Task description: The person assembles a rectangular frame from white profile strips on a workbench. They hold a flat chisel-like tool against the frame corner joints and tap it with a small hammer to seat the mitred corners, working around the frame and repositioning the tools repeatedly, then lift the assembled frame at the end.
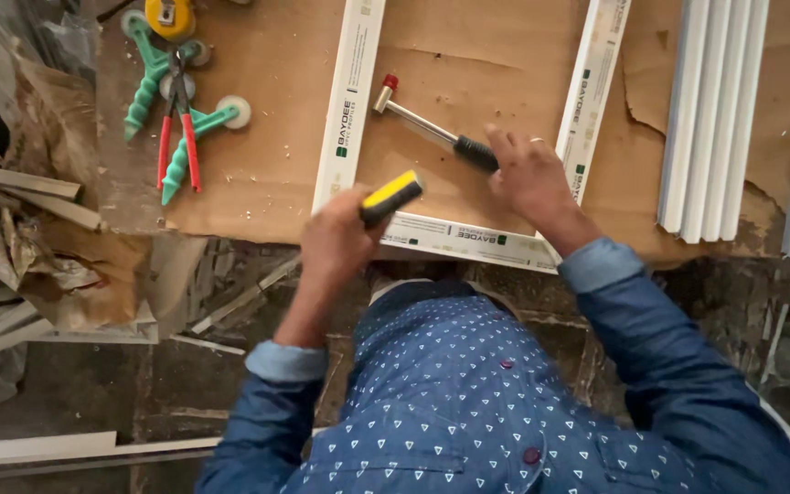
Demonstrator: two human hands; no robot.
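A yellow-and-black handled tool [390, 197] is clenched in the left hand [340, 242] over the stiff white plastic frame [468, 240], while the light, black-gripped metal hammer [432, 130], best taken by its grip, is grasped by the right hand [528, 178].

green roller tools [150, 82] | red-handled pliers [178, 128] | yellow tape measure [170, 16] | white profile stack [713, 110] | wood scraps [25, 187]

White frame [351, 101]; yellow-black handle [390, 197]; blue shirt [468, 402], seemingly white-triangled.
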